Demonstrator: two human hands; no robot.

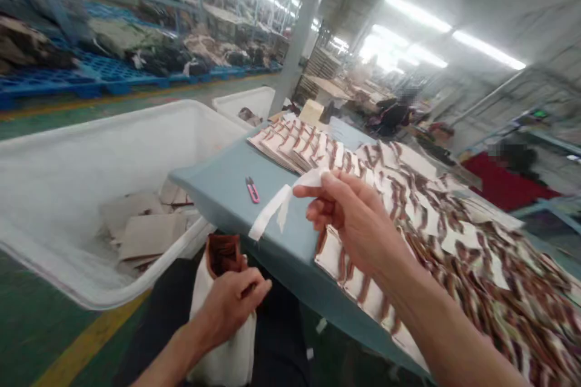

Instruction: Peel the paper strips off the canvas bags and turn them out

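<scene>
My right hand (351, 217) is raised over the front edge of the blue-grey table (236, 184), its thumb and fingers pinched on a white paper strip (276, 205) that hangs down to the left. My left hand (231, 302) is low, at my lap, closed round the top of a white piece with a brown patterned part (223, 254). Rows of white and brown patterned pieces (454, 217) lie overlapped across the table to the right of my right hand.
A small pink cutter (252, 190) lies on the table near its left end. A large white tub (72, 193) with flat cardboard pieces (149, 233) stands to the left. A second white tub (247, 100), a grey pillar (302, 24), blue pallets and seated people lie beyond.
</scene>
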